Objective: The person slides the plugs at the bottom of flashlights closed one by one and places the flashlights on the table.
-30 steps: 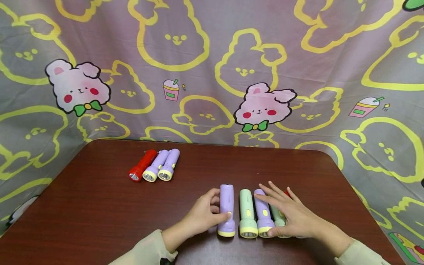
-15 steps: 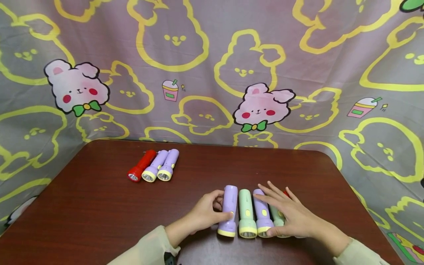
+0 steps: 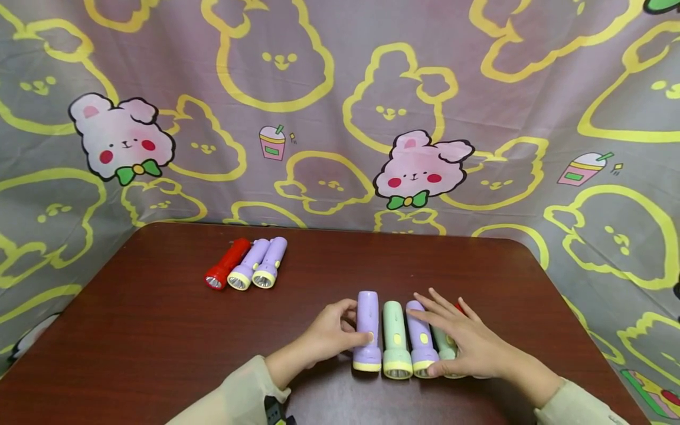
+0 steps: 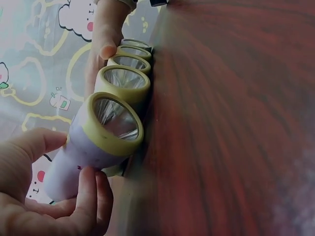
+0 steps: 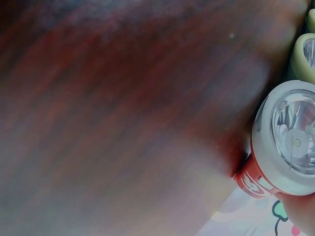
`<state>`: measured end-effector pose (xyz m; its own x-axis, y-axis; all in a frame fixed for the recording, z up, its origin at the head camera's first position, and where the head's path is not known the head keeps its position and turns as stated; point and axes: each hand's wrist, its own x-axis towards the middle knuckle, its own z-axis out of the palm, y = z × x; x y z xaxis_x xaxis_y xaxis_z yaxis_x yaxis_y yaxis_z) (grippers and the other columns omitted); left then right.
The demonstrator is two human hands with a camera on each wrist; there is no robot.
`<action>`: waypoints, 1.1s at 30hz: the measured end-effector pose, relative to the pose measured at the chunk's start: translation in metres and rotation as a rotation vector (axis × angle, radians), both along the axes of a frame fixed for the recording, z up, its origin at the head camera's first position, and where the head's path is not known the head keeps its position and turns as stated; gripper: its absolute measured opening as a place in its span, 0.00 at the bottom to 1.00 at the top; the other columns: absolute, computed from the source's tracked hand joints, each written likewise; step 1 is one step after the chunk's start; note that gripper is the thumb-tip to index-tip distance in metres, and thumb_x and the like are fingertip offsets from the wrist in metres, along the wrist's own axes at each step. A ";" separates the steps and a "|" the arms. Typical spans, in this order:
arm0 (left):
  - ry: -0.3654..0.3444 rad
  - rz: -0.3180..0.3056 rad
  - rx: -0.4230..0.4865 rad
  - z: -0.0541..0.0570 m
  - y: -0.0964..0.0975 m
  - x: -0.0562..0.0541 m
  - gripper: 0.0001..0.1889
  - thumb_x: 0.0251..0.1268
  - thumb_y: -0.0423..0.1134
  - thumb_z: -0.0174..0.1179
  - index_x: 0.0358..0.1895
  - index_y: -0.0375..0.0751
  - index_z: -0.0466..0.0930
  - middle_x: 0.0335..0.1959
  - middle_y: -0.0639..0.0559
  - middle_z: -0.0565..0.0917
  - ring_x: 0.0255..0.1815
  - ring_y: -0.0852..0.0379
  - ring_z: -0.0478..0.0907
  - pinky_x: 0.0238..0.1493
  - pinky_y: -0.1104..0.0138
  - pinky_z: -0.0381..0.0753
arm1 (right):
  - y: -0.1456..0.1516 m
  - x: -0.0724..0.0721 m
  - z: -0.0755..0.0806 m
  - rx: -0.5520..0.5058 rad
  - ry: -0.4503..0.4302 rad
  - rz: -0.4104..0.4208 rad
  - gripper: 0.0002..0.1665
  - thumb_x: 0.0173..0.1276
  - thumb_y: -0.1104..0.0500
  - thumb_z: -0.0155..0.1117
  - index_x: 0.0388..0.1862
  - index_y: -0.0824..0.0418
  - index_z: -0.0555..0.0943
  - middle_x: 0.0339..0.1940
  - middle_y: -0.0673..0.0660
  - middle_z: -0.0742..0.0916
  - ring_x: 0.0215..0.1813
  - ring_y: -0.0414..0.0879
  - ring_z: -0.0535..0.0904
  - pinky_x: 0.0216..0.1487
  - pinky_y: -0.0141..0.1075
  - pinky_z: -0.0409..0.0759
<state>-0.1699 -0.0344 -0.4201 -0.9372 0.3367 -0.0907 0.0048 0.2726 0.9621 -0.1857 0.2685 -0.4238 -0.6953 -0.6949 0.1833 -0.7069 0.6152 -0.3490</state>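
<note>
My left hand [image 3: 332, 335] grips a purple flashlight [image 3: 368, 330] with a yellow lens ring, thumb by its yellow switch and fingers curled behind it. In the left wrist view its lens end [image 4: 115, 123] faces the camera. Just right of it lies a green flashlight [image 3: 395, 339], then another purple one [image 3: 421, 336] and a second green one [image 3: 445, 348], side by side. My right hand [image 3: 473, 345] spreads over the right end of this row, fingers extended and thumb at the second purple flashlight's head. Beneath that hand is a red flashlight [image 5: 253, 179] with a whitish lens ring, mostly hidden in the head view.
At the back left of the brown table [image 3: 159, 330] lie a red flashlight [image 3: 227, 264] and two purple flashlights [image 3: 249, 265], side by side and slanted. A patterned curtain [image 3: 319, 118] hangs behind the table.
The left hand has shifted the purple flashlight slightly right, closer to the green one; it tilted on the way and now stands nearly straight. The right hand has stayed in place.
</note>
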 end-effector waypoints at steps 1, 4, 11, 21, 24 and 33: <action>-0.007 0.002 0.005 0.000 0.000 0.000 0.28 0.53 0.33 0.71 0.57 0.28 0.73 0.40 0.44 0.82 0.34 0.58 0.80 0.32 0.68 0.81 | 0.000 0.000 0.000 -0.001 -0.003 -0.003 0.56 0.49 0.29 0.72 0.76 0.42 0.65 0.80 0.50 0.64 0.83 0.35 0.38 0.61 0.79 0.51; -0.024 0.007 0.021 0.000 0.001 -0.001 0.28 0.54 0.33 0.71 0.58 0.26 0.72 0.40 0.43 0.82 0.33 0.57 0.81 0.32 0.66 0.83 | 0.000 0.000 0.001 -0.005 -0.010 -0.005 0.56 0.49 0.29 0.72 0.76 0.42 0.65 0.80 0.51 0.64 0.83 0.35 0.38 0.61 0.78 0.50; -0.057 0.018 0.001 -0.001 0.006 0.002 0.27 0.54 0.32 0.70 0.56 0.25 0.74 0.37 0.45 0.81 0.33 0.58 0.77 0.31 0.67 0.80 | 0.001 -0.002 0.003 0.007 0.007 0.001 0.56 0.49 0.29 0.72 0.76 0.43 0.66 0.81 0.47 0.63 0.83 0.37 0.39 0.61 0.78 0.51; -0.021 0.058 -0.050 -0.005 0.004 0.007 0.24 0.51 0.35 0.71 0.50 0.26 0.78 0.30 0.50 0.78 0.31 0.59 0.73 0.32 0.70 0.74 | -0.001 0.001 0.000 0.004 0.006 0.004 0.56 0.49 0.27 0.70 0.76 0.43 0.66 0.80 0.52 0.65 0.84 0.38 0.40 0.61 0.78 0.51; 0.007 0.048 -0.065 -0.006 0.002 0.007 0.21 0.51 0.36 0.71 0.48 0.28 0.80 0.28 0.52 0.78 0.30 0.60 0.73 0.31 0.71 0.73 | -0.002 0.001 -0.001 0.007 0.006 0.006 0.56 0.49 0.27 0.71 0.76 0.43 0.66 0.80 0.54 0.65 0.84 0.40 0.41 0.61 0.78 0.51; -0.055 0.033 -0.050 -0.003 -0.004 0.006 0.26 0.57 0.37 0.70 0.56 0.24 0.77 0.24 0.51 0.79 0.17 0.62 0.76 0.22 0.69 0.81 | 0.000 0.000 0.000 0.015 0.015 0.001 0.56 0.49 0.27 0.70 0.75 0.43 0.66 0.80 0.53 0.65 0.82 0.31 0.35 0.60 0.78 0.52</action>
<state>-0.1639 -0.0382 -0.4232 -0.9407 0.2999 -0.1583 -0.0573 0.3195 0.9458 -0.1854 0.2688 -0.4241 -0.6921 -0.6981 0.1835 -0.7124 0.6199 -0.3289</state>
